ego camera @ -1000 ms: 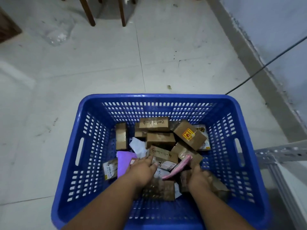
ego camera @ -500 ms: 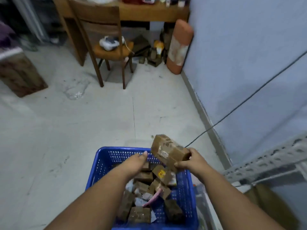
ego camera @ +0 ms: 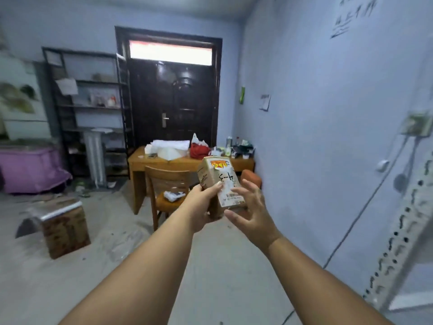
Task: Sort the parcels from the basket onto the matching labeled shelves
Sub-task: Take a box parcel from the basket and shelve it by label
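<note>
A small brown cardboard parcel (ego camera: 218,179) with a white barcode label and handwritten digits is held up at chest height in the middle of the view. My left hand (ego camera: 201,205) grips its lower left side. My right hand (ego camera: 248,212) supports it from the lower right, fingers spread around the bottom. The blue basket is out of view. A perforated metal shelf upright (ego camera: 403,233) runs along the right edge.
A wooden desk (ego camera: 164,165) with a chair (ego camera: 167,184) stands ahead below a dark door (ego camera: 173,99). A dark shelving unit (ego camera: 91,109) is at the back left, a cardboard box (ego camera: 64,228) on the floor to the left, a blue wall on the right.
The parcel has been lifted out of the basket and raised. The view has swung up from the basket to the room. My left hand now grips the parcel.
</note>
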`<state>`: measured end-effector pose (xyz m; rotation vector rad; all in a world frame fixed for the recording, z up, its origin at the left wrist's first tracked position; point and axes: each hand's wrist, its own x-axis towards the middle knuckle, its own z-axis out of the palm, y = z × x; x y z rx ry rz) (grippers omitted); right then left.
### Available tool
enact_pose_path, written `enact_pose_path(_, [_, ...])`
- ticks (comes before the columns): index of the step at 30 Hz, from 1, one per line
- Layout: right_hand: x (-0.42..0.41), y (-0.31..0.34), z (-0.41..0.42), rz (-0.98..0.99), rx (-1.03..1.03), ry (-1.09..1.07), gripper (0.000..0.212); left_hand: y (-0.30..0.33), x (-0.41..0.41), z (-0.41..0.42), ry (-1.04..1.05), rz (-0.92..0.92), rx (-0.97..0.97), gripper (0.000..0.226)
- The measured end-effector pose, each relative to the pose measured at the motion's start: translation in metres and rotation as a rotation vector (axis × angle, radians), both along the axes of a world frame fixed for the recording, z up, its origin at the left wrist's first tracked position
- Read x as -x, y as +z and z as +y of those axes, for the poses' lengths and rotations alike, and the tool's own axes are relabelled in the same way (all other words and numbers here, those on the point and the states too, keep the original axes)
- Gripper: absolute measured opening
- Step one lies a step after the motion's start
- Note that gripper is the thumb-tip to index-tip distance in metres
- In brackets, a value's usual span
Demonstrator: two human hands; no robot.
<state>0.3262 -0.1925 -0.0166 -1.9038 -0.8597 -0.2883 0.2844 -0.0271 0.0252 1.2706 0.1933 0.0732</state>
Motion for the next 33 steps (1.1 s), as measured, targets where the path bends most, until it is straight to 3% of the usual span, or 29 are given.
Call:
enact_pose_path(4, [0.002, 0.047, 0.015, 0.346, -0.238, 0.103, 0.075, 0.042, 0.031, 0.015, -0.023, -0.216, 0.019, 0.03])
enact_pose_path(6, [0.004, 0.063, 0.019, 0.44, -0.235, 0.216, 0.073, 0.055, 0.043, 0.021, -0.051, -0.263, 0.011, 0.042])
enact_pose_path(8, [0.01, 0.078, 0.023, 0.461, -0.256, 0.3, 0.063, 0.062, 0.047, 0.026, -0.072, -0.301, 0.012, 0.059])
enact_pose_path(11, [0.02, 0.101, 0.027, 0.486, -0.377, 0.293, 0.044, 0.073, 0.057, 0.032, -0.069, -0.337, -0.169, 0.072])
enact_pose_path(14, [0.02, 0.122, 0.02, 0.468, -0.438, 0.25, 0.021, 0.082, 0.068, 0.043, 0.047, -0.342, -0.197, 0.103])
enact_pose_path(16, [0.02, 0.134, 0.012, 0.453, -0.427, 0.237, 0.019, 0.087, 0.075, 0.05, 0.116, -0.348, -0.219, 0.104])
enact_pose_path(19, [0.018, 0.151, 0.006, 0.425, -0.415, 0.24, 0.017, 0.092, 0.086, 0.055, -0.002, -0.31, -0.301, 0.09])
enact_pose_path(24, [0.021, 0.173, 0.017, 0.339, -0.372, 0.182, 0.038, 0.089, 0.093, 0.059, -0.072, -0.284, -0.277, 0.066])
enact_pose_path(29, [0.028, 0.17, 0.036, 0.229, -0.363, 0.02, 0.068, 0.095, 0.089, 0.062, 0.1, -0.377, -0.003, 0.056])
enact_pose_path(33, [0.046, 0.159, 0.053, 0.268, -0.211, 0.083, 0.08, 0.101, 0.085, 0.054, 0.152, -0.473, 0.113, 0.058])
